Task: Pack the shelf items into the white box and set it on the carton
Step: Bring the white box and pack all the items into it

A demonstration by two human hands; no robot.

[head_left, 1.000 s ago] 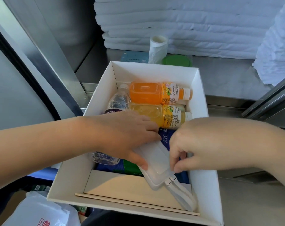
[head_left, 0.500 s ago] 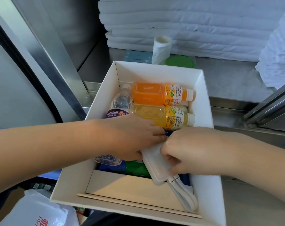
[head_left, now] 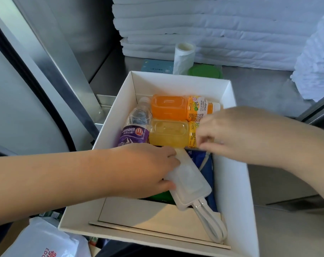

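Observation:
The white box [head_left: 231, 191] lies open in front of me. Inside lie an orange drink bottle [head_left: 174, 107], a yellow drink bottle [head_left: 170, 133] and a clear water bottle with a purple label [head_left: 137, 127]. A blue packet [head_left: 205, 162] and a green item [head_left: 161, 197] lie nearer me. My left hand [head_left: 146, 169] grips a translucent white case with a strap [head_left: 189, 180] from its left side. My right hand [head_left: 237, 134] hovers with curled fingers over the yellow bottle's label end and the blue packet; what it touches is unclear.
On the steel shelf behind the box stand a white paper roll [head_left: 183, 56], a green lid [head_left: 204, 71] and a light blue packet [head_left: 155, 65]. Folded white linen [head_left: 213, 25] is stacked at the back. A white plastic bag [head_left: 42, 242] lies at lower left.
My right hand has let go of the white case and lifted up and back toward the yellow bottle. My left hand has stayed on the case, which now lies further into the box.

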